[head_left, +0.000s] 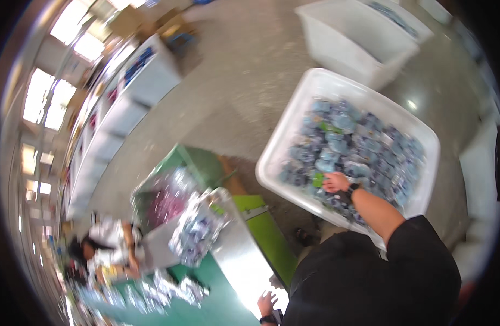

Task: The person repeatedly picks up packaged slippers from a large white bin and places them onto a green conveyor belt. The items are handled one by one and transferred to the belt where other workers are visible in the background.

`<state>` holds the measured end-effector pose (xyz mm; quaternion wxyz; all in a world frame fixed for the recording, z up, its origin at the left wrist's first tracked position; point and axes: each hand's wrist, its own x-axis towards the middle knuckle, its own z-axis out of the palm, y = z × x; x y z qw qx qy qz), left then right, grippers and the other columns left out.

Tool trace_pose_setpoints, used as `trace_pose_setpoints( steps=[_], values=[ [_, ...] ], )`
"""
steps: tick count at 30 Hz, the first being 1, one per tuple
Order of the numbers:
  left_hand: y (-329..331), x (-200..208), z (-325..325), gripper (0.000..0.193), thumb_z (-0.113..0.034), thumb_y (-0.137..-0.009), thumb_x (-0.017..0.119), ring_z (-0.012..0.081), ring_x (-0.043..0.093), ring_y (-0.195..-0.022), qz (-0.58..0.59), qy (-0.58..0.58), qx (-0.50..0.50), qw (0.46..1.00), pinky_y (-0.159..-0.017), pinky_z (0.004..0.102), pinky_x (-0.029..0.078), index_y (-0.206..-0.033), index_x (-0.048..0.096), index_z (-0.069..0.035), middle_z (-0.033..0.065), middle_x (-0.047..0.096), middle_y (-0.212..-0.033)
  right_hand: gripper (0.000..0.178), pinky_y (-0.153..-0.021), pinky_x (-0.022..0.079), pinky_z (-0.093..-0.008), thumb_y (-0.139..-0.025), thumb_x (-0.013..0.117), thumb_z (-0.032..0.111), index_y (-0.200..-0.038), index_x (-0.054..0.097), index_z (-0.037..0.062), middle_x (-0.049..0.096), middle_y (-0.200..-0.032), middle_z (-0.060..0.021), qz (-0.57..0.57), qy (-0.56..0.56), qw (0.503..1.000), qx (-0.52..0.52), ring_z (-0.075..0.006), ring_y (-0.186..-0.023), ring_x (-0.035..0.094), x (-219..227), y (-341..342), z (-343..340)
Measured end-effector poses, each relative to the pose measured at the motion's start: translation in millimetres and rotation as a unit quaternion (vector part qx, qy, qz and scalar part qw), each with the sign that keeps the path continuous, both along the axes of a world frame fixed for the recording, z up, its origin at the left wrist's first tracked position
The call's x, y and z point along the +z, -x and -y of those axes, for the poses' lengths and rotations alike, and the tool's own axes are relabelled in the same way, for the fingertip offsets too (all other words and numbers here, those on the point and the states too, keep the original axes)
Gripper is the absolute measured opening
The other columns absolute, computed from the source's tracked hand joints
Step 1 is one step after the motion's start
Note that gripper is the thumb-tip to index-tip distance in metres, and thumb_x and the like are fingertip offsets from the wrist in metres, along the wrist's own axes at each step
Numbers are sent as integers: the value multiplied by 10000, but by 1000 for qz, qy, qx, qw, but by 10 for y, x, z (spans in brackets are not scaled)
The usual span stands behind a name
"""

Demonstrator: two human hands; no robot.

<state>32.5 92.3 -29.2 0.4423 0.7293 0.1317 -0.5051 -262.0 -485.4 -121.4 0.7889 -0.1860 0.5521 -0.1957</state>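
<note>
My right hand (336, 183) reaches down into a large white tub (282, 117). Its fingers are curled against a plastic packet with a bright green patch (318, 180). Many similar clear packets with bluish and dark contents (364, 146) fill the tub. Over the shiny metal end (244, 271) of the work table, my left hand (267, 304) has its fingers apart and holds nothing. A heap of shiny clear packets (198, 228) lies on that table, ahead of my left hand.
Beyond the heap stands a green bin (184, 157) with pink packets. A co-worker in white (111, 242) is at the green table top (206, 304), near a row of packets (157, 293). Another white tub (348, 41) stands past mine; white bins (119, 117) line the left.
</note>
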Motion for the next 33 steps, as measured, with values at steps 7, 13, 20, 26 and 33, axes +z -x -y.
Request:
trace_pose_setpoints(
  steps=[7,13,20,26,33],
  values=[
    [-153,-15,-117,473,-188,-897,663,192,662,-896,76,-35,-3,996,-677,319,588,-1306,513,-4,144,664,-1065,319,-569,576,-403,-904,640,336,-1044,552,63,640,-895,-121,-66,-20,997,18,-266,-742,668,-40,457,-339],
    [-633,-115,-550,447,-233,-838,709,189,687,-800,268,-52,1,962,-731,310,545,-1184,614,34,139,722,-922,311,-543,546,-376,-892,630,376,-1021,539,108,621,-781,-69,-147,-21,989,22,-235,-639,643,-72,812,-718],
    [-1640,-116,-1014,384,-248,-810,723,295,665,-955,409,-148,45,899,-857,392,521,-1105,659,-10,191,691,-1043,328,-552,555,-387,-897,625,351,-1079,537,94,622,-828,-94,-226,-20,972,62,-233,-642,626,100,854,-1289],
    [-2592,-47,-1177,480,-238,-779,720,368,577,-1094,542,-198,59,814,-968,435,445,-1180,607,0,208,628,-1134,285,-530,553,-435,-884,620,314,-1065,540,109,609,-818,-115,-287,-7,951,115,-283,-616,621,411,910,-1489],
    [-3361,-76,-1210,744,-359,-765,713,362,383,-1342,443,-313,97,834,-1091,471,340,-1381,448,-36,190,426,-1443,191,-433,489,-430,-887,572,252,-995,537,98,529,-731,-109,-337,93,921,170,-295,-554,603,926,743,-1286]
  ],
)
